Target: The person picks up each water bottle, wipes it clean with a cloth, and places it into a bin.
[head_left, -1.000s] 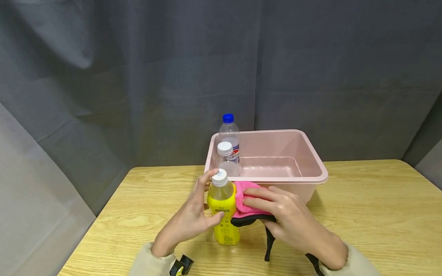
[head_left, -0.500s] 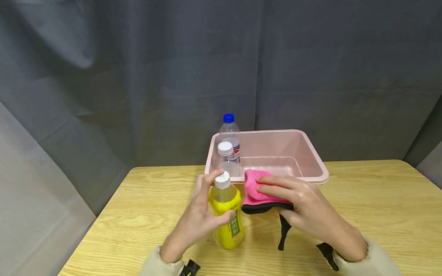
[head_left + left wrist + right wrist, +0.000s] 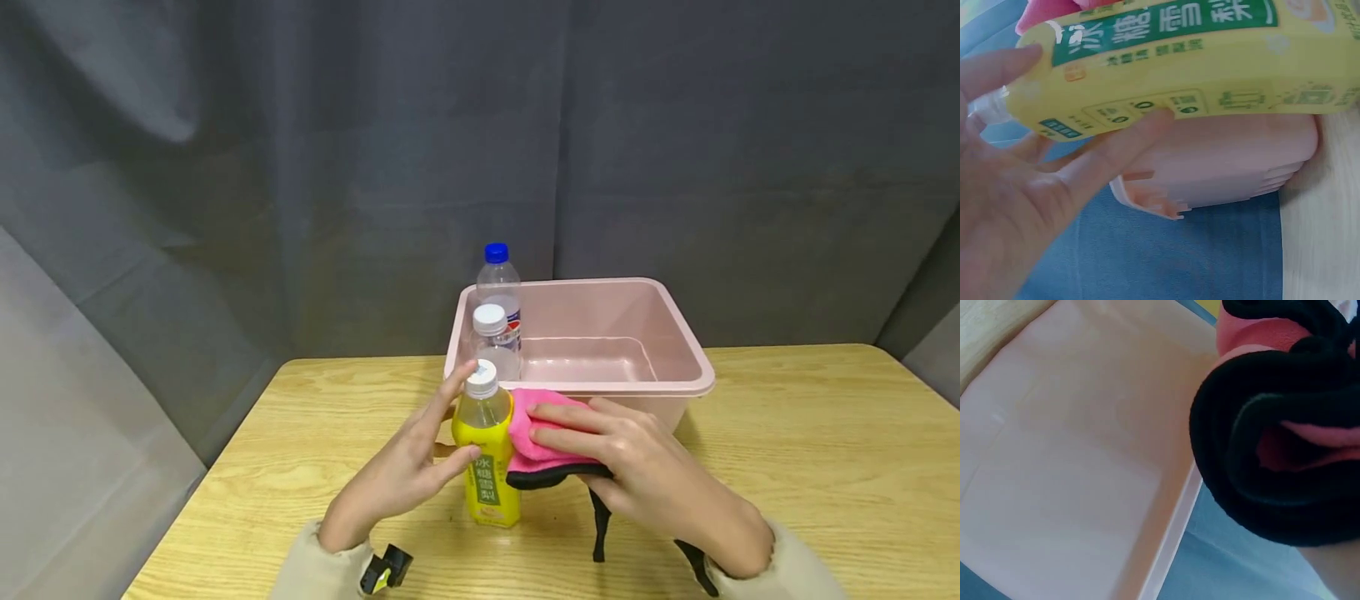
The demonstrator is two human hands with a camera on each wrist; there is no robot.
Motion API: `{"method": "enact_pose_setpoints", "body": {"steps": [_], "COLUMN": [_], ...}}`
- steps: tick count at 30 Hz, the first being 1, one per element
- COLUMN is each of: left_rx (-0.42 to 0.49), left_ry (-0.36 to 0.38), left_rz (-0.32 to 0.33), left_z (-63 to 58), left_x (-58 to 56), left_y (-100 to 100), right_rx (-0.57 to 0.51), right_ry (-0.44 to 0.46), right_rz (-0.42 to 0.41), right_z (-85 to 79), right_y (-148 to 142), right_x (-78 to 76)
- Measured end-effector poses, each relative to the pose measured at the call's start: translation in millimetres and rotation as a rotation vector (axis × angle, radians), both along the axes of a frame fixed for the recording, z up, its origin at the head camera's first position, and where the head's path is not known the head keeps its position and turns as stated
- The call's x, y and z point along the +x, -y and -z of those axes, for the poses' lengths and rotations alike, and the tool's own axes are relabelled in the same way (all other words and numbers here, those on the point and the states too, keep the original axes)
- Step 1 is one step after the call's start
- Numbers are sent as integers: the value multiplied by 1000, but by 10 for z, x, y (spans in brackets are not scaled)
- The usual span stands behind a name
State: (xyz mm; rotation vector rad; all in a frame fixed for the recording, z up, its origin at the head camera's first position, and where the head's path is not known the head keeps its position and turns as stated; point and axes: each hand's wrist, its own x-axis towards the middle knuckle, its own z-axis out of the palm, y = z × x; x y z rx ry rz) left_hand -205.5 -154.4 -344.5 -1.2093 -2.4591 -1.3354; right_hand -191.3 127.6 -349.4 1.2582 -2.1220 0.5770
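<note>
A yellow-labelled drink bottle (image 3: 491, 475) with a white cap stands upright at the table's front middle, its green panel facing me. My left hand (image 3: 405, 471) holds it from the left, index fingertip at the cap and thumb at the label; the other fingers are partly hidden behind it. In the left wrist view the bottle's label (image 3: 1166, 62) runs across the top, beside the thumb. My right hand (image 3: 637, 458) grips a folded pink cloth (image 3: 551, 433) with black edging, against the bottle's right side. Its rolled black edge (image 3: 1216, 450) fills much of the right wrist view.
Behind the hands sits a pink plastic basin (image 3: 600, 388). Two clear bottles stand upright in its left end: a white-capped bottle (image 3: 491, 321) in front and a blue-capped bottle (image 3: 497, 271) behind. A wood-grain table (image 3: 337, 417) lies below, with a dark curtain (image 3: 412, 167) at the back.
The bottle has been turned, bringing its green panel to the front; it tilted midway and is upright again. The cloth moved off to the right, then back against the bottle.
</note>
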Motion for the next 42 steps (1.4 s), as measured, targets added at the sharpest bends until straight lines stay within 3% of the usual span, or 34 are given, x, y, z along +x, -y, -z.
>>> {"method": "enact_pose_setpoints", "body": {"steps": [3, 6, 13, 17, 22, 27, 30, 36, 39, 42], "left_rx": [11, 15, -7, -14, -16, -5, -3, -1, 5, 13], "left_ry": [40, 28, -1, -18, -3, 30, 37, 37, 38, 48], "left_rz": [8, 1, -26, -32, -36, -30, -23, -11, -5, -6], "left_z": [12, 21, 30, 31, 41, 38, 30, 31, 31, 29], "left_x": [-8, -13, -10, -18, -20, -13, -17, -26, -19, -10], "left_y": [-25, -43, -49, -41, -41, -52, -61, -57, -51, -47], "right_rx": [57, 152, 381, 426, 407, 335, 220, -110, -171, -154], "right_ry": [2, 31, 235, 273, 278, 232, 163, 3, -34, -22], "right_rz": [10, 17, 5, 16, 7, 10, 20, 6, -6, -3], "right_z": [57, 153, 423, 490, 477, 341, 217, 37, 21, 27], "right_y": [26, 76, 207, 239, 218, 159, 104, 45, 57, 66], "right_x": [-12, -28, -75, -84, -83, -68, -45, -5, 0, 8]}}
